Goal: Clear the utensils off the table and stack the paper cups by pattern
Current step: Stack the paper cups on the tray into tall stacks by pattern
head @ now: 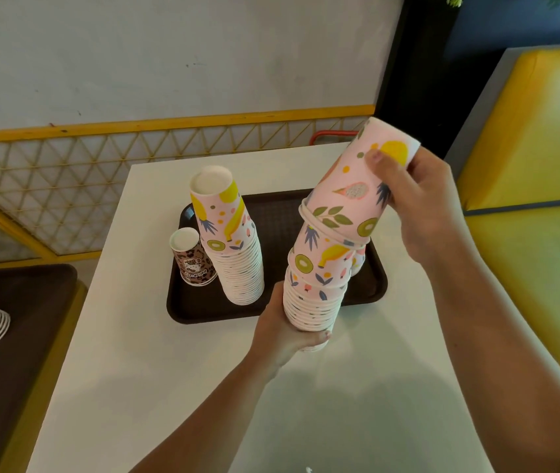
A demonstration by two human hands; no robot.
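White surface (128, 336) is backed by a pale wall with yellow lattice. On the dark tray (183, 308), a leopard-print cup (192, 259) is stood upside down beside an inverted fruit-pattern stack (237, 264). A second fruit-pattern stack (316, 291) is gripped at its base by the left hand (282, 331), fingers curled underneath. Its tilted top cup (353, 189) is pinched by the right hand (422, 206).

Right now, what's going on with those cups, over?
Left hand grips base of pink fruit-print cup stack. Right hand fits tilted fruit-print cup on top. Nothing in the way.
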